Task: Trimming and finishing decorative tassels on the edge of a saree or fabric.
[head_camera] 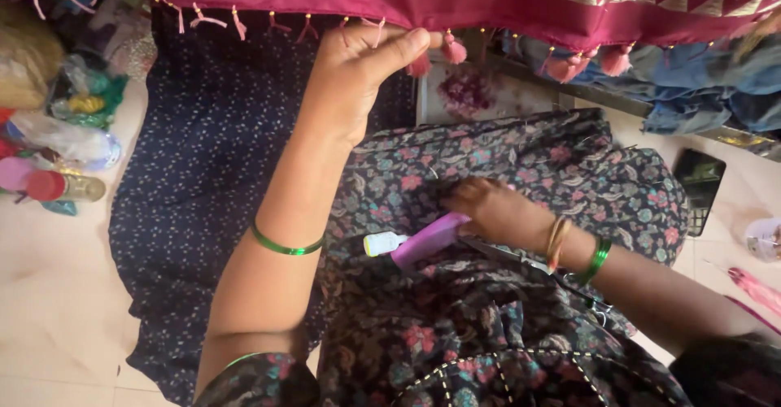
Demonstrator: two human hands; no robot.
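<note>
At ten o'clock, bottles (61, 186) lay on the floor. The left hand (358, 74) pinched a tassel (420, 65) on the magenta cloth's (504, 4) fringe at twelve o'clock. The right hand (496, 210), at centre, probably clasped a purple tool (427, 240); tassel-finishing seemed underway, needing steady tension next.

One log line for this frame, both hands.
left hand: pinching pink tassel on magenta cloth | right hand: on lap | purple tool: beside right hand
</note>
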